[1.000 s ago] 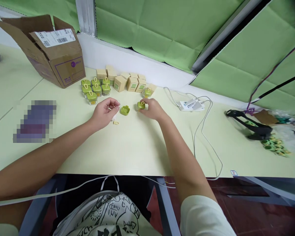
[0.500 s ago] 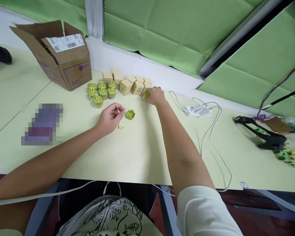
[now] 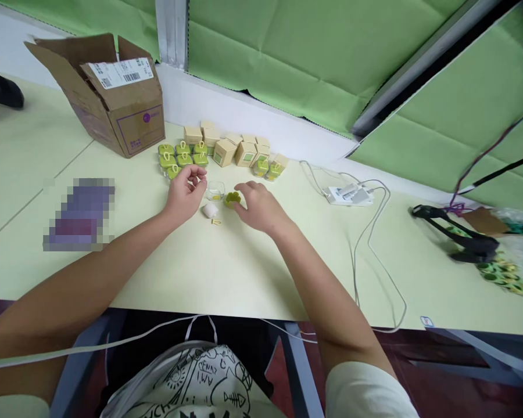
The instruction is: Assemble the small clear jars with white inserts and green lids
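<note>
Reaches with half-open right hand (image 3: 261, 208) around green scalloped lid (image 3: 232, 199), just right of clear jar (image 3: 215, 191), hollow side apparently up, partly hidden by fingers, too close to tell contact from a gap. Curls left hand (image 3: 186, 190) beside the jar's left, thumb and forefinger nearly meeting, with any grip impossible to tell. Shows, nearer than the jar, white rounded piece (image 3: 210, 210) and slim yellow loop (image 3: 216, 222), lengthwise left to right.

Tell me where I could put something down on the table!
Between the forearms, the table is bare from the yellow clip to its near edge. Another patch lies left of the carton and the blurred purple shape. Between the left hand and right hand it's crowded: jar, lid, white ball. Behind, boxes and little jars stand close together.
</note>
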A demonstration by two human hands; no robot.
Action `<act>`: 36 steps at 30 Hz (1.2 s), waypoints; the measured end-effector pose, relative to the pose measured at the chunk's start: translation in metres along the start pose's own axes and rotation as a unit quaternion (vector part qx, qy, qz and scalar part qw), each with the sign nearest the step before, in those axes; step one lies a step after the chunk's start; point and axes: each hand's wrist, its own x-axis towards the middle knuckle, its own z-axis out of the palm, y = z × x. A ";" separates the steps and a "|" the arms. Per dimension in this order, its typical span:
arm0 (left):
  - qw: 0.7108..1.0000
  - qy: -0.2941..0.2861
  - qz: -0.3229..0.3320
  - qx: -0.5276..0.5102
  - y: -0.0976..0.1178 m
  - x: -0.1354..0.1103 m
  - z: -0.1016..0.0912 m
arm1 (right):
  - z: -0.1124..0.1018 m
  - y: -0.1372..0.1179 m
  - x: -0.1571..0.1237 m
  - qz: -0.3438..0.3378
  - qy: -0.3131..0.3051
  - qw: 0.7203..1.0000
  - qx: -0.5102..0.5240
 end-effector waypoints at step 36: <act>0.966 -0.141 0.093 0.193 0.015 -0.014 -0.005 | 0.082 0.000 -0.017 0.073 0.151 0.866 0.471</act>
